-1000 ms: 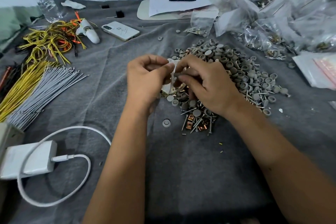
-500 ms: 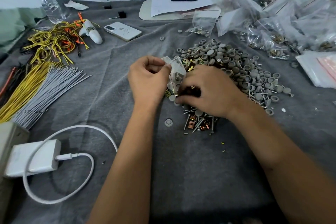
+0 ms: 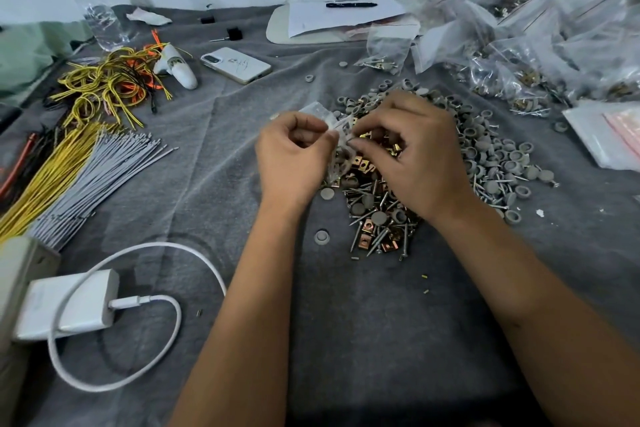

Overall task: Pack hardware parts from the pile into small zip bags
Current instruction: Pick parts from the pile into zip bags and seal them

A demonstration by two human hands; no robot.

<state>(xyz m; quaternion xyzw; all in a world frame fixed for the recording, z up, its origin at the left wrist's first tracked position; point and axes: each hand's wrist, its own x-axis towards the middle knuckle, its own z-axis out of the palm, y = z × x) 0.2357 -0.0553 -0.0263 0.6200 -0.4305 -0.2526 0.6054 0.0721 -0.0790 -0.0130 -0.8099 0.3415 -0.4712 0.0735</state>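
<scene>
A pile of hardware (image 3: 485, 163) lies on the grey cloth: grey caps, screws and brass-coloured square clips. My left hand (image 3: 294, 156) pinches the edge of a small clear zip bag (image 3: 337, 135) just left of the pile. My right hand (image 3: 415, 152) is over the pile, its fingertips pinched at the bag's mouth around a small part that I cannot make out. The bag holds a few parts.
Filled zip bags (image 3: 519, 55) heap at the back right, with flat bags (image 3: 609, 135) beside them. A phone (image 3: 235, 64), a water bottle (image 3: 93, 7), wire bundles (image 3: 86, 166), a white charger with cable (image 3: 69, 308) and a paper with pen (image 3: 346, 14) lie around.
My right hand has risen from the pile to the bag's mouth. My left hand keeps hold of the bag, which has turned slightly.
</scene>
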